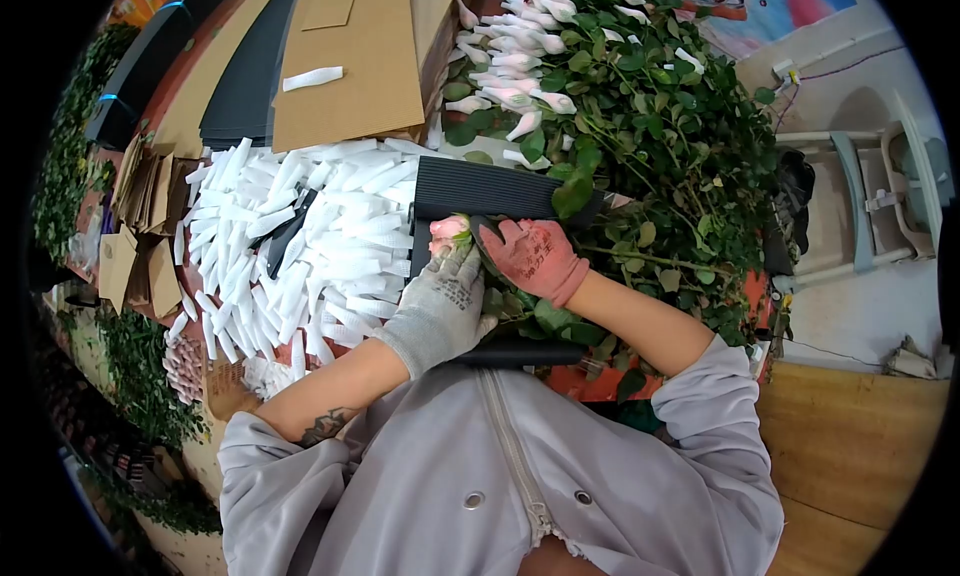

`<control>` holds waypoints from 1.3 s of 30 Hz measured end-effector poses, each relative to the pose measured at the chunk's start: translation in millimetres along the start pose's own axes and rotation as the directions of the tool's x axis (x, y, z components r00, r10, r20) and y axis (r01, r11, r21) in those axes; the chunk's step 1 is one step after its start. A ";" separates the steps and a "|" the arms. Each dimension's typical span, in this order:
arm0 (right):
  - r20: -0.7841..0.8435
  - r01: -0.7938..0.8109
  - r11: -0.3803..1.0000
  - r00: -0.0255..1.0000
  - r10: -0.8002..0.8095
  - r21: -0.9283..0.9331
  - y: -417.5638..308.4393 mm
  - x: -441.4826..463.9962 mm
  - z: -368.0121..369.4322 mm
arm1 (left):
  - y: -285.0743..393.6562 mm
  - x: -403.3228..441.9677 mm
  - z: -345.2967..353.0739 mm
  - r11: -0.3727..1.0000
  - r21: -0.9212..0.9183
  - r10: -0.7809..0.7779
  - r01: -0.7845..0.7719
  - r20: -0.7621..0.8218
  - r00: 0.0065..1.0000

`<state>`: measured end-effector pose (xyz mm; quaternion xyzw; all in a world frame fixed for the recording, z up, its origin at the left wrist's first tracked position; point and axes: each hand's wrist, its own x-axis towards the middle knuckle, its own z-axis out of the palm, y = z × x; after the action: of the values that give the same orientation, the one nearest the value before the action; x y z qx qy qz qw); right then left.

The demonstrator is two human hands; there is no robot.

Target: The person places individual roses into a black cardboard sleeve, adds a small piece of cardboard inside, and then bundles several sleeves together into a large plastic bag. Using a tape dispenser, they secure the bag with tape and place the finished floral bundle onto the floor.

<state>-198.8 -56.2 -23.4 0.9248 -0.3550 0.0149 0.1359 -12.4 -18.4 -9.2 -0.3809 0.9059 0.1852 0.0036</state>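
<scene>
My left hand (440, 306), in a grey-white glove, has its fingers closed at a pink rose (447, 233) near the middle of the view. Beside it on the right, my right hand (532, 259), in a pink-red glove, is closed at the rose's leaves and stem side; what lies between its fingers is hidden. Black corrugated sheet (510, 188) lies just beyond both hands, and a darker strip shows under the rose. Left of my hands is a heap of white foam sleeves (340, 236).
Leafy roses, many with heads in white sleeves (515, 64), pile up at the right. Cardboard sheets (350, 66) and black sheets (250, 86) stand at the back left. A black rolled edge (520, 353) lies near my body. A white chair (860, 196) is far right.
</scene>
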 end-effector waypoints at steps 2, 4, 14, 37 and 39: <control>-0.010 0.028 0.987 0.999 -0.030 -0.156 -0.2 -4.4 15.6 | -0.1 -0.5 0.0 1.000 -0.009 -0.002 0.002 0.010 1.000; -0.017 0.056 0.949 0.998 -0.065 -0.311 -0.5 -3.0 17.1 | 0.1 -0.6 -0.5 1.000 -0.018 -0.007 0.007 0.016 1.000; -0.004 -0.013 0.988 1.000 0.014 0.152 9.5 -7.1 22.8 | -12.8 -0.9 5.5 0.990 -0.112 0.075 -0.089 -0.125 0.989; 0.544 -0.279 0.822 0.838 -0.044 0.496 -44.9 7.7 -43.9 | -57.3 -14.9 11.4 0.938 -0.338 0.008 -0.075 -0.196 0.981; 0.564 -0.308 0.807 0.825 -0.038 0.504 -43.4 10.5 -42.7 | -58.7 -14.0 14.7 0.941 -0.329 0.012 -0.078 -0.198 0.980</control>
<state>-159.4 -21.0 8.5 0.8570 -0.4251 -0.1341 -0.2586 36.2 -41.4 -40.4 -0.3710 0.8657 0.2989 -0.1537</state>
